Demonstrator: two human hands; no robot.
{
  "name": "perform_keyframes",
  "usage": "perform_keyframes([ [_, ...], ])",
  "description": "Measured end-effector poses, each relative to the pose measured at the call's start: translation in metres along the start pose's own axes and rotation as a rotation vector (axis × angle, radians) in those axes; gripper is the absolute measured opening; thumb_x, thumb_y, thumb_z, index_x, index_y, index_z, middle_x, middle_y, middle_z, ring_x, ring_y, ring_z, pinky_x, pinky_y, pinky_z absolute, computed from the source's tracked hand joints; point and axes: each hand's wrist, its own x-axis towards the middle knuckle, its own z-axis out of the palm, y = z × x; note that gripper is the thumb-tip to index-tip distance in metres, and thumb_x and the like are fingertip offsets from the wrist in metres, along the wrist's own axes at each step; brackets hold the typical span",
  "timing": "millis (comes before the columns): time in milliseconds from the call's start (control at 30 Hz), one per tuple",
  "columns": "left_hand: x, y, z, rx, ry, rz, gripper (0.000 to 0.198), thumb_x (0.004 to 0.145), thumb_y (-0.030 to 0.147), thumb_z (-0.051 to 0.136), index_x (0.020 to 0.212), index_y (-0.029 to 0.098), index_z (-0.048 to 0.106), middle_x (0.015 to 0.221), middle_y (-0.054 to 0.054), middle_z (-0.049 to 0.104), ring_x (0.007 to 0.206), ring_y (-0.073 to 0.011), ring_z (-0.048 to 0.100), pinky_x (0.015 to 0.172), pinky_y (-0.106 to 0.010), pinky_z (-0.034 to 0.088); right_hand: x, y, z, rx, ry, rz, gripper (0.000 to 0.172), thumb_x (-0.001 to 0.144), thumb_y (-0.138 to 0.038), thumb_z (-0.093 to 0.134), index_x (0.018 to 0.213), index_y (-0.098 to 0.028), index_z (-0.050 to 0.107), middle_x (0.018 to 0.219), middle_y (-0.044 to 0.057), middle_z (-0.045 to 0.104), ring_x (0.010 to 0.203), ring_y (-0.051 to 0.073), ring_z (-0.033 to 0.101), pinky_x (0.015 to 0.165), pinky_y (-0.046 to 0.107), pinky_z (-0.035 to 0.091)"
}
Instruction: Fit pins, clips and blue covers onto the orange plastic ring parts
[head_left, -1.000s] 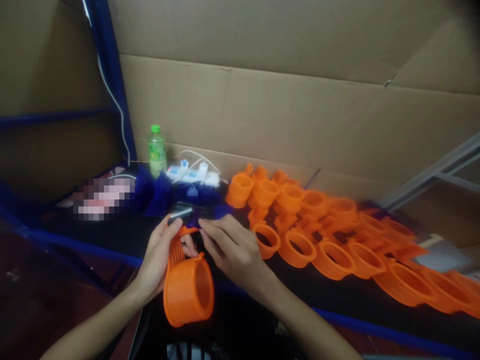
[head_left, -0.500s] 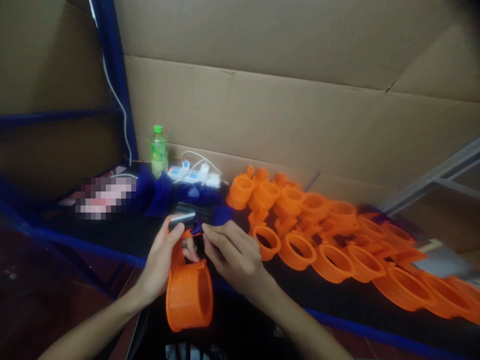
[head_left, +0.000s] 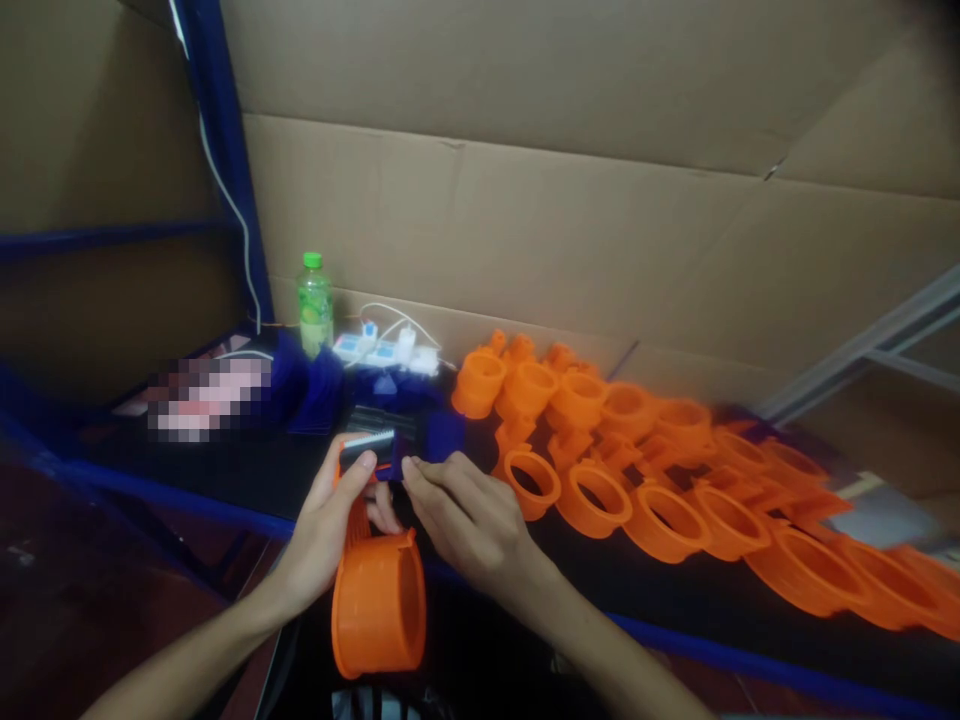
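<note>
My left hand [head_left: 330,515] is closed around the handle end of an orange plastic part with a wide ring [head_left: 379,605], which hangs below the hand. At that end sits a black piece with a white toothed strip [head_left: 367,446], and my left thumb presses on it. Beside it, on the right, is a small dark blue piece [head_left: 391,463]. My right hand [head_left: 469,510] has its thumb and fingertips pinched together at the edge of this blue piece. The fingers partly hide whatever lies between them.
Two rows of orange ringed parts [head_left: 592,500] stretch along the right of the black table [head_left: 247,470]. Behind my hands lie dark blue pieces [head_left: 446,435] and black strips. A green-capped bottle [head_left: 315,305] and a white power strip [head_left: 386,350] stand by the cardboard wall [head_left: 525,230].
The small blue piece now sits more upright against the end of the black piece. Both hands and the orange part are slightly lower in view.
</note>
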Motion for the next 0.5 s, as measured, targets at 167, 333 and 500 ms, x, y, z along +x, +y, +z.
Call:
perform_keyframes([
  [167,-0.002,-0.001,0.001,-0.028,0.034,-0.005,0.036,0.086,0.044,0.068,0.113,0.025,0.055,0.068,0.003,0.067,0.057,-0.0158,0.067,0.053,-0.023,0.053,-0.003,-0.002,0.005,0.008,0.027,0.001,0.024,0.09,-0.006,0.06,0.113,-0.009,0.066,0.091,0.009,0.069,0.076,0.015,0.065,0.069,0.029,0.059],
  [333,-0.006,-0.002,-0.002,-0.06,-0.009,-0.077,0.045,0.082,0.04,0.074,0.122,0.026,0.057,0.08,-0.001,0.072,0.06,-0.0178,0.069,0.056,-0.027,0.056,-0.014,-0.009,0.011,-0.005,0.202,0.066,0.029,0.084,-0.007,0.07,0.112,-0.01,0.067,0.088,0.008,0.071,0.066,0.014,0.062,0.055,0.028,0.053],
  [500,-0.005,-0.006,-0.008,-0.113,-0.249,-0.104,0.048,0.089,0.044,0.066,0.133,0.026,0.057,0.103,-0.009,0.074,0.092,-0.0275,0.072,0.077,-0.036,0.058,-0.009,-0.011,-0.015,-0.052,0.12,0.056,0.034,0.086,-0.009,0.069,0.119,-0.016,0.067,0.09,0.005,0.074,0.067,0.014,0.065,0.054,0.028,0.054],
])
